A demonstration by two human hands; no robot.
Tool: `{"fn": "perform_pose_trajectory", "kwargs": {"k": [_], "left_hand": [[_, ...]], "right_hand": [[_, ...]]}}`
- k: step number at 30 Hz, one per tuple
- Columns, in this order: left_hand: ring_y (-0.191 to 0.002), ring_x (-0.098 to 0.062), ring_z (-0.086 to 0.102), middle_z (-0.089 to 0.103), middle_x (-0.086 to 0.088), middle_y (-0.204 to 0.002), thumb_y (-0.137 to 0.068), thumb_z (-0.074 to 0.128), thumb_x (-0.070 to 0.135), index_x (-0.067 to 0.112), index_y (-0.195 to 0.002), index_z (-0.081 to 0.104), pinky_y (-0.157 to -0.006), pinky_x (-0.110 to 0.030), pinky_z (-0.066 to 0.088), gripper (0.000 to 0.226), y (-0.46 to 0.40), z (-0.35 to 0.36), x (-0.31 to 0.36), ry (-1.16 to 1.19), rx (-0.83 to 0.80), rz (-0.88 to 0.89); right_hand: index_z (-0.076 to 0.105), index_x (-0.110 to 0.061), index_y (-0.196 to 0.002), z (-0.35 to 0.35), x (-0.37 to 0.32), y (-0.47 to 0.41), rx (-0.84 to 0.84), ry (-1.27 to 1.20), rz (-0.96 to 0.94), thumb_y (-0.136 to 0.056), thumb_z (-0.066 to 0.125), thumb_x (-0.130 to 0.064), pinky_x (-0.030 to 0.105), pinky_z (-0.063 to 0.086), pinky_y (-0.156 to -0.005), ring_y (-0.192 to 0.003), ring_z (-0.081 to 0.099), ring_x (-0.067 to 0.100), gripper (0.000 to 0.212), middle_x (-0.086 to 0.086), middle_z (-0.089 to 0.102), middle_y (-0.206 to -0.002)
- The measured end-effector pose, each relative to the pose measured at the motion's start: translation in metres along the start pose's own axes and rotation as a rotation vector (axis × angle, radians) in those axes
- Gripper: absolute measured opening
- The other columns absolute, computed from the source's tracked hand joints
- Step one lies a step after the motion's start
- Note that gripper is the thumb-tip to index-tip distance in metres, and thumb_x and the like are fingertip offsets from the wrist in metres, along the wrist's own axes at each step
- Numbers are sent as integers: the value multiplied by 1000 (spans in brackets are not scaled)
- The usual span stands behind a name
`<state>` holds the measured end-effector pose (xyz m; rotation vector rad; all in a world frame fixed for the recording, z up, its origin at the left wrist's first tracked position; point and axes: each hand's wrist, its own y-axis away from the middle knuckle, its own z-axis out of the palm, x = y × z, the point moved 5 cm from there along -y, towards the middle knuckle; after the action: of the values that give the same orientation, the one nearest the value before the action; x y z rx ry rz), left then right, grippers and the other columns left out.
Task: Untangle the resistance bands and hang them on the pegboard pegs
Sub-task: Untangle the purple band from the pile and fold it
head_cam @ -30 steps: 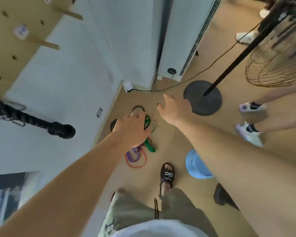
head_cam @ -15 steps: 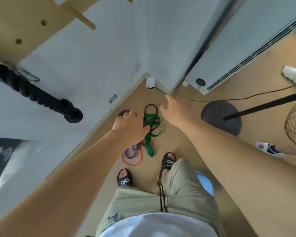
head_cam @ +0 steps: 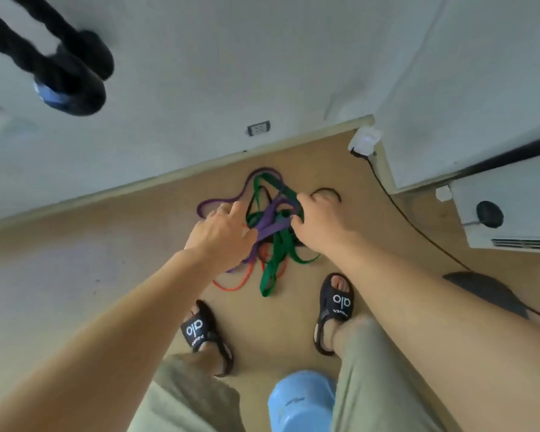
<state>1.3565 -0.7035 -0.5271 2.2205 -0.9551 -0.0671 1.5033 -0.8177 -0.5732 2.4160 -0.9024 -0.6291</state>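
Note:
A tangle of resistance bands lies on the tan floor by the wall: a purple band (head_cam: 270,221), a green band (head_cam: 270,277), a red band (head_cam: 243,280) and a thin black band (head_cam: 326,191). My left hand (head_cam: 222,235) reaches into the left side of the pile and grips the purple band at the thumb. My right hand (head_cam: 321,222) is on the right side, its fingers and thumb curled round a green strand. The purple band rises a little between the two hands. The pegboard is out of view.
Thick black rope ends (head_cam: 72,73) hang at the upper left. A wall outlet (head_cam: 258,128) sits above the skirting. A black cable (head_cam: 418,226) runs from a plug past a white floor unit (head_cam: 512,210). A dark fan base (head_cam: 487,291) and a blue stool (head_cam: 303,400) are near my sandalled feet.
I have bent lower over the pile, and the pegboard has left the view. Both hands have come down onto the bands and taken hold of them.

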Motion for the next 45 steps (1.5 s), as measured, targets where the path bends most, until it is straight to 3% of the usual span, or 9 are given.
{"fn": "perform_pose_trajectory", "kwargs": {"k": [10,16,21,26,29,34,39,41,45], "left_hand": [[-124,-38,54,51,-13,-137,-98,54,40,15,-141,39,-100,-46,46,52,-151,284,-117,140,-45,-141],[-131,-35,51,48,-10,-144,-97,54,46,19,-146,35,-104,-48,45,59,-206,363,-149,196,2,-162],[-132,-34,51,48,-10,-146,-100,51,45,19,-148,33,-103,-48,47,57,-211,370,-147,221,72,-147],[-128,-36,52,49,-11,-143,-94,60,39,18,-145,34,-102,-52,47,61,-182,357,-139,201,145,-122],[-123,-35,56,51,-11,-141,-94,60,40,18,-143,34,-98,-49,51,60,-161,348,-133,178,181,-112],[-117,-35,57,53,-11,-135,-91,65,39,16,-141,34,-94,-48,51,62,-134,335,-130,160,210,-55],[-121,-35,55,54,-12,-133,-83,76,30,15,-146,33,-93,-42,48,77,-100,305,-123,273,249,-15],[-126,-32,52,55,-13,-134,-77,79,25,14,-147,34,-94,-36,43,84,-86,290,-120,345,275,5],[-124,-24,54,59,-6,-131,-71,85,23,17,-142,41,-100,-37,46,83,-53,254,-109,472,366,72]], "right_hand": [[33,-19,-155,277,8,-174,-150,273,-262,-96,61,-24,45,39,-108,-133,46,31,65,7,53,-143],[35,-22,-151,374,5,-225,-73,441,-343,-88,68,-26,45,25,-119,-139,39,30,71,7,47,-145],[37,-21,-149,382,-4,-237,76,532,-341,-90,67,-15,53,22,-121,-142,34,34,67,14,32,-153],[42,-23,-141,375,-6,-229,58,604,-350,-92,61,-11,54,33,-110,-133,44,35,53,11,44,-142],[46,-20,-132,366,-10,-213,10,569,-374,-92,61,-20,48,43,-95,-121,55,36,43,14,52,-131],[51,-15,-120,348,-23,-174,-50,329,-357,-87,63,-25,42,50,-81,-108,62,37,36,13,59,-117],[61,-21,-81,302,-39,-128,-121,-14,-335,-81,64,-32,34,48,-67,-84,63,24,11,-1,66,-85],[59,-23,-72,274,-47,-108,-75,-159,-342,-82,65,-34,33,40,-61,-75,57,20,16,-3,61,-76],[65,-17,-66,219,-65,-64,18,-397,-375,-88,62,-37,34,44,-65,-66,57,14,30,-7,62,-63]]}}
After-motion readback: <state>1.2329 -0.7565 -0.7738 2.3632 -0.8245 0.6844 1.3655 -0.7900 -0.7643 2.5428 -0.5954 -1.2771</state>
